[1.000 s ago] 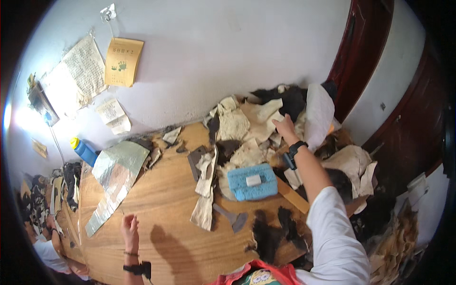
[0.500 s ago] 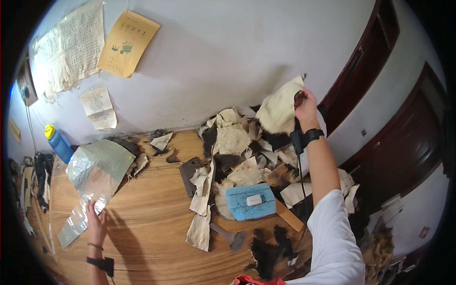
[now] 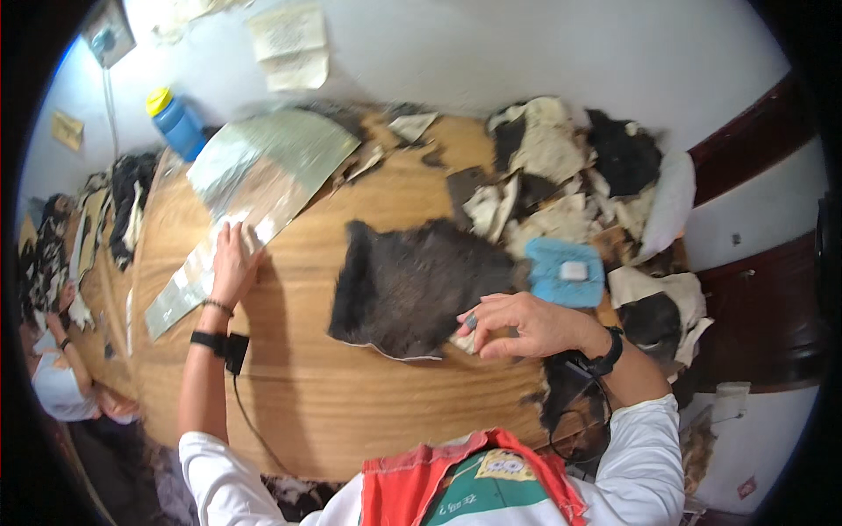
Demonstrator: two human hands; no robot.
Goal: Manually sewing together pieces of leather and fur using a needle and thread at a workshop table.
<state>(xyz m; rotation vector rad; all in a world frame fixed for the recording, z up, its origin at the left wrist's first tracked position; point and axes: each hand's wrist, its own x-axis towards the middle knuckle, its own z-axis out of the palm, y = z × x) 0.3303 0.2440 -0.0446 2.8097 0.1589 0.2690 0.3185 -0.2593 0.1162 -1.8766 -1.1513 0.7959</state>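
My left hand (image 3: 234, 263) lies with its fingers stretched out on the narrow lower part of a shiny, silvery fan-shaped sheet (image 3: 289, 149), which looks like a pattern piece. To its right, a dark brown-black piece of fur (image 3: 412, 280) spreads over the middle of the wooden table, hair side up. A thin pale edge shows along its bottom. At its lower right corner my right hand (image 3: 526, 326) is closed in a pinch, with a bit of pale underside between the fingers. Beyond this hand is a blue block (image 3: 548, 263) with a small white piece on top.
A heap of pale and dark hide scraps (image 3: 553, 149) covers the table's right back. A blue bottle with a yellow cap (image 3: 180, 127) stands at the back left by the wall. At far left, another person (image 3: 66, 377) sits near more fur strips (image 3: 132, 202).
My right hand has come down from the back right, where it held up a pale-sided hide piece; dark fur now spreads over the table. My left hand stays on the sheet. The view has shifted.
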